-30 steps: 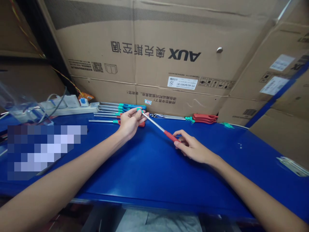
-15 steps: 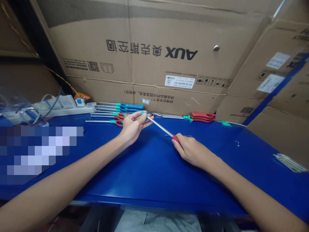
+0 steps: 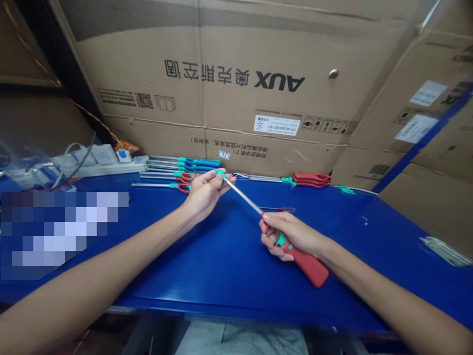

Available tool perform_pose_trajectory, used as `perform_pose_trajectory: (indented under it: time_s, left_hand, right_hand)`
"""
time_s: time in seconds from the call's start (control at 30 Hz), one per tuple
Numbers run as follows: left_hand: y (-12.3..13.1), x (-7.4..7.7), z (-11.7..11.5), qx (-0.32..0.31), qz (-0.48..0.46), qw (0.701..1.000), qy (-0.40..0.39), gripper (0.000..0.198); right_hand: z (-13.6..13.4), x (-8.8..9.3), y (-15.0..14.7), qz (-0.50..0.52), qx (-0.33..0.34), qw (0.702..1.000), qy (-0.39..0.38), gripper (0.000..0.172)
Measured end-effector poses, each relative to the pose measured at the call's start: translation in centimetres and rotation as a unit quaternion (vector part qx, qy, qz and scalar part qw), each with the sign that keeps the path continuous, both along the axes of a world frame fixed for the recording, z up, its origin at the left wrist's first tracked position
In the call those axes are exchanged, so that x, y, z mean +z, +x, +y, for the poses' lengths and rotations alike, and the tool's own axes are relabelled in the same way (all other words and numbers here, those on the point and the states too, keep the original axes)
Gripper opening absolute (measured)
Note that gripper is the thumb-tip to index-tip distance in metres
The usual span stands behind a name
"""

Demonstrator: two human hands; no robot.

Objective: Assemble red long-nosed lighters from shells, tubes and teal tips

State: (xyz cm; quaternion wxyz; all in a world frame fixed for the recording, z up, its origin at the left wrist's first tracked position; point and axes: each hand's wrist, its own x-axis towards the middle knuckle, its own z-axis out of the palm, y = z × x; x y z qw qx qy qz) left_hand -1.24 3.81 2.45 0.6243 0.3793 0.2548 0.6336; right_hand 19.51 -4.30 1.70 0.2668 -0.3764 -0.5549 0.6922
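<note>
left hand: fingertips pinching the green tip of a long lighter | right hand: fingers curled shut round its red handle | lighter held over a blue table (more lighters lie beyond)

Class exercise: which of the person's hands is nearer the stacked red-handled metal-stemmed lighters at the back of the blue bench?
The right hand: it is in front of and slightly left of the stacked red-handled metal-stemmed lighters. The left hand is much farther off to their left.

The long lighter is red with teal trim, the workbench blue.
</note>
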Motion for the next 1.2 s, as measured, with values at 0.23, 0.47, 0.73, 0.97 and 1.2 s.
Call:
perform_pose_trajectory:
  time_s: [0.23, 0.47, 0.73, 0.97, 1.2]
  left_hand:
    - [0.0, 0.1, -0.2, 0.007, -0.005, 1.0, -0.003, 0.003]
    - [-0.1, 0.4, -0.4, 0.009, 0.057, 0.998, -0.006, 0.009]
    - [-0.2, -0.1, -0.1, 0.02, 0.131, 0.99, -0.043, 0.007]
    - [-0.2, 0.3, -0.2, 0.032, 0.125, 0.987, -0.098, 0.004]
    - [-0.7, 0.5, 0.3, -0.001, 0.117, 0.986, -0.121, 0.008]
  right_hand:
    - [-0.4, 0.2, -0.4, -0.067, -0.03, 0.994, 0.075, 0.036]
    - [-0.9, 1.2, 0.5, -0.373, -0.057, 0.861, 0.342, 0.038]
    - [-1.1, 0.8, -0.1, -0.589, -0.057, 0.672, 0.446, 0.025]
    - [-1.3, 0.7, -0.7, -0.639, -0.038, 0.597, 0.483, 0.029]
    - [-0.7, 0.4, 0.1, -0.556, -0.057, 0.687, 0.465, 0.027]
